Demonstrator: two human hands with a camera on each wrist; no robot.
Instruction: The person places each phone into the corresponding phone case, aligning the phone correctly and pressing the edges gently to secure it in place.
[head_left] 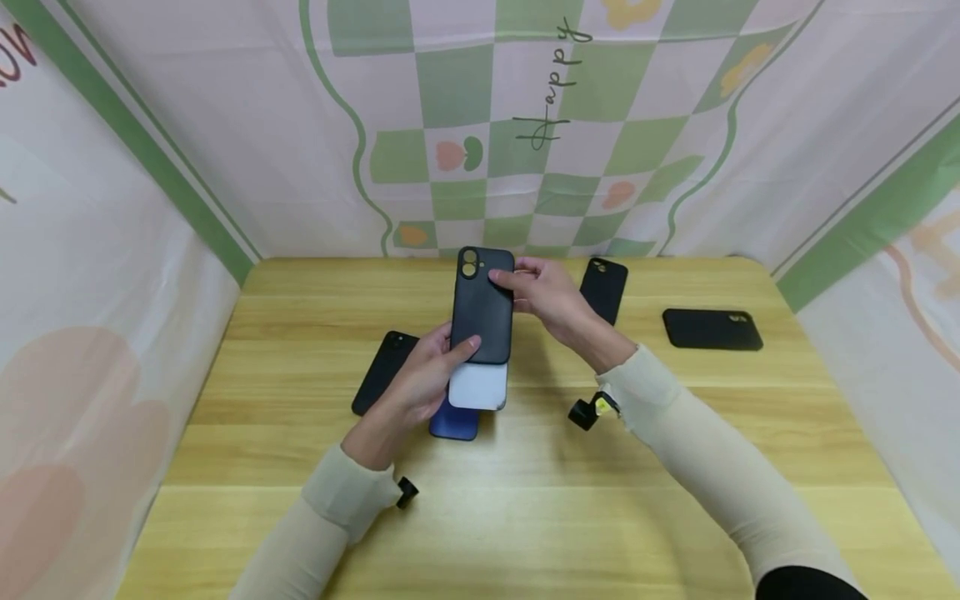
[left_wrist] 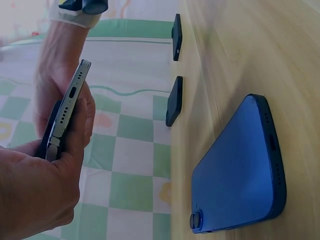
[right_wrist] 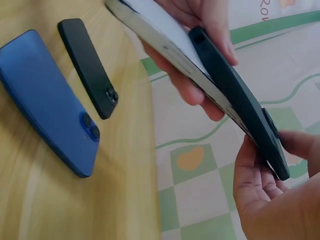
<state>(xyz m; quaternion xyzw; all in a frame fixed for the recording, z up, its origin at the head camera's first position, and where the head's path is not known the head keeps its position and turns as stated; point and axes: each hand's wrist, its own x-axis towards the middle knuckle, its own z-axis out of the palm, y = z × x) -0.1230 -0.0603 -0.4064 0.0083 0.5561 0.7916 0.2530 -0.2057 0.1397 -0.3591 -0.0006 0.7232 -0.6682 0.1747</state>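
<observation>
A black phone case (head_left: 482, 321) lies over the back of a white phone (head_left: 477, 387), both held up above the table. The phone's lower end sticks out past the case. My left hand (head_left: 429, 367) grips the two together from the left, thumb on the case. My right hand (head_left: 551, 298) pinches the case's camera end, thumb on its back and fingers beneath. Seen from the right wrist, the case (right_wrist: 235, 92) sits slightly askew on the phone (right_wrist: 167, 42), with a gap along their edges. In the left wrist view the phone's port end (left_wrist: 72, 95) shows.
Below the hands a blue phone (head_left: 453, 422) lies on the wooden table (head_left: 525, 525). A black phone (head_left: 384, 372) lies left of it. Two black cases, one behind my right hand (head_left: 604, 287) and one at the right (head_left: 712, 329), lie farther off. A patterned cloth (head_left: 450, 92) hangs behind.
</observation>
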